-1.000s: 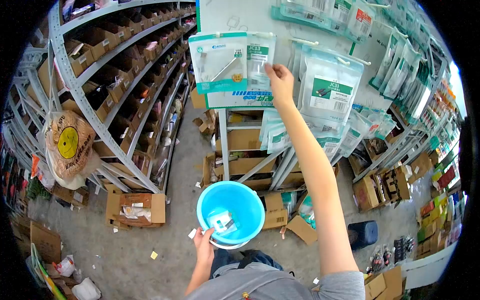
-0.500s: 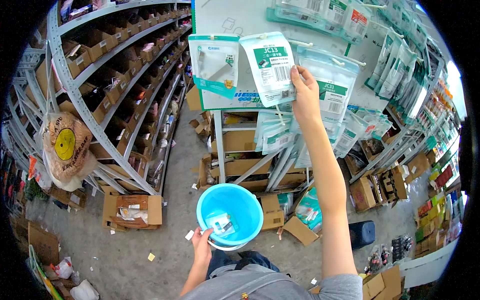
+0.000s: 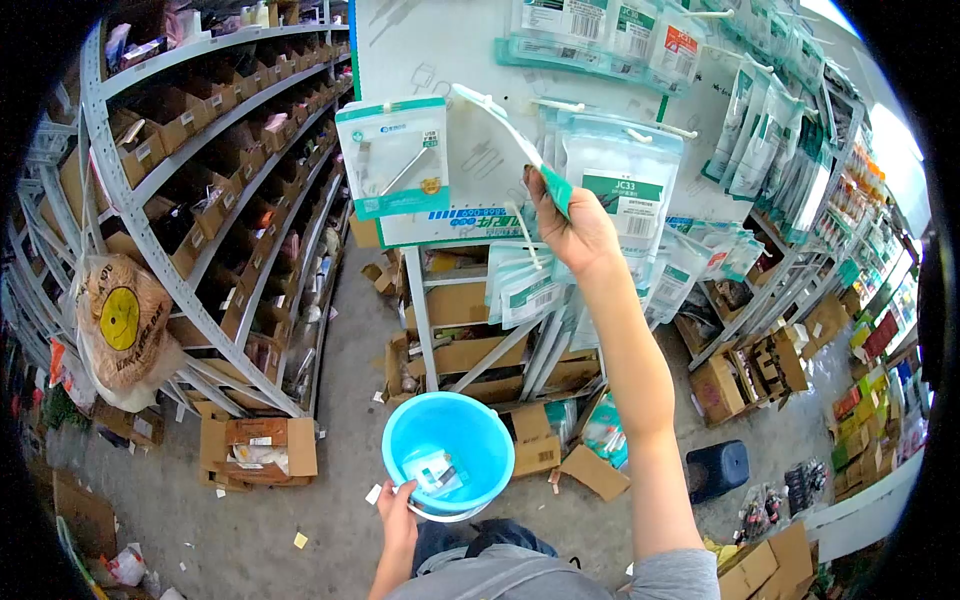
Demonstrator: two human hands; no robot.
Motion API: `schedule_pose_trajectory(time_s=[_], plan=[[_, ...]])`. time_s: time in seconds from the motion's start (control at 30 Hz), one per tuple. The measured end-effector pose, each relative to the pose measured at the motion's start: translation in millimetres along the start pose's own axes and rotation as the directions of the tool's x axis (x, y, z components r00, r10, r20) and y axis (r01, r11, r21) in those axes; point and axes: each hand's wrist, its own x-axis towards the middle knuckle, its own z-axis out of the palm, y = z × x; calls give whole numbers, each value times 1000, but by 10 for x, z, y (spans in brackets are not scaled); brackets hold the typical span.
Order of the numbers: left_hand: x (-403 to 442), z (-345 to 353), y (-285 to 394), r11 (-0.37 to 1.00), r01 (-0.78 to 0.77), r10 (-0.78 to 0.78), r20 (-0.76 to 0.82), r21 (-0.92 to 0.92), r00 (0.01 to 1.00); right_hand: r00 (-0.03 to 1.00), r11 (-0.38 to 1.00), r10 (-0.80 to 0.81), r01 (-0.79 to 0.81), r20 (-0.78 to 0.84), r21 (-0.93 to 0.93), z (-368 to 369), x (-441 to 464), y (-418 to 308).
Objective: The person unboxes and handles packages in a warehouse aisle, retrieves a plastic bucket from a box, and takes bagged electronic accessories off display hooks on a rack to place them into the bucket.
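My right hand (image 3: 572,222) grips the lower end of a white and teal packet (image 3: 520,140), seen nearly edge-on, whose top is at a hook on the display board (image 3: 480,60). Left of it hangs a USB packet (image 3: 393,158); to the right is a larger JC33 packet (image 3: 625,185). Low in view, my left hand (image 3: 397,510) is closed on the rim of a blue bucket (image 3: 490,440). Inside the bucket lies a small white and teal packet (image 3: 434,472).
Curved metal shelves (image 3: 215,300) full of cardboard boxes stand on the left, with a bag with a smiley face (image 3: 122,320) hanging there. An open carton (image 3: 258,450) and a dark blue container (image 3: 718,470) are on the floor. More packets hang at the right.
My right hand has taken hold of the JC13 packet, pulled it forward and turned it edge-on. The board has shifted left and slightly down in view. My left hand stays at the bucket.
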Motion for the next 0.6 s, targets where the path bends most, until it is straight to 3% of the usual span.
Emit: schedule_pose_trajectory(time_s=[0.03, 0.1, 0.13, 0.23, 0.27, 0.3, 0.4, 0.47, 0.57, 0.6], plan=[[-6, -8, 1, 1000, 0, 0, 2, -1, 1000, 1000, 1000, -1, 1, 1, -2, 49, -26, -19], [-12, -6, 5, 999, 22, -22, -20, 24, 1000, 988, 973, -154, 148, -22, -178, 144, -65, -65], [-18, 23, 10, 1000, 5, -5, -46, 6, 999, 986, 956, -160, 165, 39, -241, 197, -68, -108], [39, -22, -56, 1000, -5, 5, -36, -9, 999, 971, 926, -237, 224, -7, -304, 465, -107, -206], [44, -25, -78, 1000, -3, 3, -33, -8, 999, 982, 984, -57, 85, 178, -157, 449, -60, -331], [36, 1, -65, 1000, -2, 1, -34, -6, 999, 927, 998, 44, -21, 373, -67, 440, 19, -416], [47, 5, -97, 1000, 13, -13, -22, 6, 1000, 960, 988, -105, 130, 261, -80, 666, 80, -449], [56, -2, -113, 1000, 23, -23, -9, 14, 1000, 950, 1000, -14, 11, 313, 13, 694, 173, -526], [29, 45, -102, 1000, 18, -18, -1, -5, 1000, 921, 998, 30, -48, 388, 37, 680, 340, -650], [16, 54, -96, 1000, 28, -28, 5, -10, 1000, 941, 1000, 3, 2, 340, -13, 741, 313, -646]])
